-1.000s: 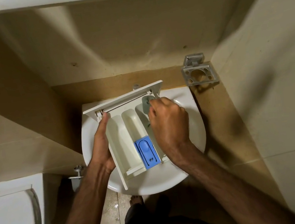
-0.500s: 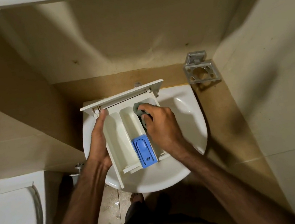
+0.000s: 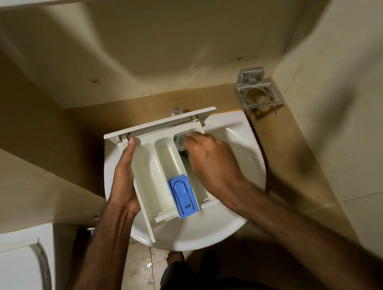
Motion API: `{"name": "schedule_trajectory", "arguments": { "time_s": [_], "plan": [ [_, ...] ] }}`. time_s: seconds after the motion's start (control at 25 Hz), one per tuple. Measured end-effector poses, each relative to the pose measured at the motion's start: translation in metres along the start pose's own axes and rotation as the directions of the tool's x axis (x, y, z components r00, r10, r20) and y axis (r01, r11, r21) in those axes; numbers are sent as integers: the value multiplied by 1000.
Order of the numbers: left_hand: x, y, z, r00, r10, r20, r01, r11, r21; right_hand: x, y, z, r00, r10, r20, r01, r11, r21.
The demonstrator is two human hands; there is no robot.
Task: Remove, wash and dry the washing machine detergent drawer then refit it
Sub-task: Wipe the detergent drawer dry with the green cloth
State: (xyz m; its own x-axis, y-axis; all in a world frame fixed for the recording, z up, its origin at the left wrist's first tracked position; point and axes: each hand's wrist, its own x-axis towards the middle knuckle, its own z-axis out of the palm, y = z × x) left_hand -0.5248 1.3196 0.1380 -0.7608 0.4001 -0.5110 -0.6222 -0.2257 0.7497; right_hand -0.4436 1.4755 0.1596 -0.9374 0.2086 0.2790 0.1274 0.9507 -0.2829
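Note:
The white detergent drawer (image 3: 151, 176) lies over the white basin (image 3: 244, 161), its front panel toward the wall. A blue softener insert (image 3: 182, 197) sits in its near middle section. My left hand (image 3: 124, 181) grips the drawer's left side wall, thumb up along the edge. My right hand (image 3: 209, 159) reaches into the right compartment, its fingers curled round a grey-green scrubbing pad (image 3: 180, 141) pressed at that compartment's far end. Most of the pad is hidden under my fingers.
A tap (image 3: 175, 110) peeks out behind the drawer's front panel. A metal wall holder (image 3: 256, 94) hangs at the right of the basin. A toilet (image 3: 14, 288) stands at lower left. Tiled walls close in on both sides; a wet floor lies below.
My right hand slid with the pad inside the right compartment, first nearer, then back to the far end. My left hand kept its hold on the drawer.

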Motion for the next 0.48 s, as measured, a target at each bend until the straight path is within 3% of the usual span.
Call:
{"name": "schedule_trajectory", "arguments": {
  "time_s": [0.16, 0.28, 0.48],
  "plan": [
    [2, 0, 0, 1000, -1, 23, 0, 999, 41, -3, 2, 1, 949, -23, 314, 62, 992, -113],
    [5, 1, -1, 1000, 7, 4, -7, 999, 33, -12, 0, -9, 848, -30, 529, 108, 987, -117],
    [10, 1, 0, 999, 51, -19, -50, 998, 25, -12, 6, -14, 690, 28, 723, 34, 997, -72]
  ]
}}
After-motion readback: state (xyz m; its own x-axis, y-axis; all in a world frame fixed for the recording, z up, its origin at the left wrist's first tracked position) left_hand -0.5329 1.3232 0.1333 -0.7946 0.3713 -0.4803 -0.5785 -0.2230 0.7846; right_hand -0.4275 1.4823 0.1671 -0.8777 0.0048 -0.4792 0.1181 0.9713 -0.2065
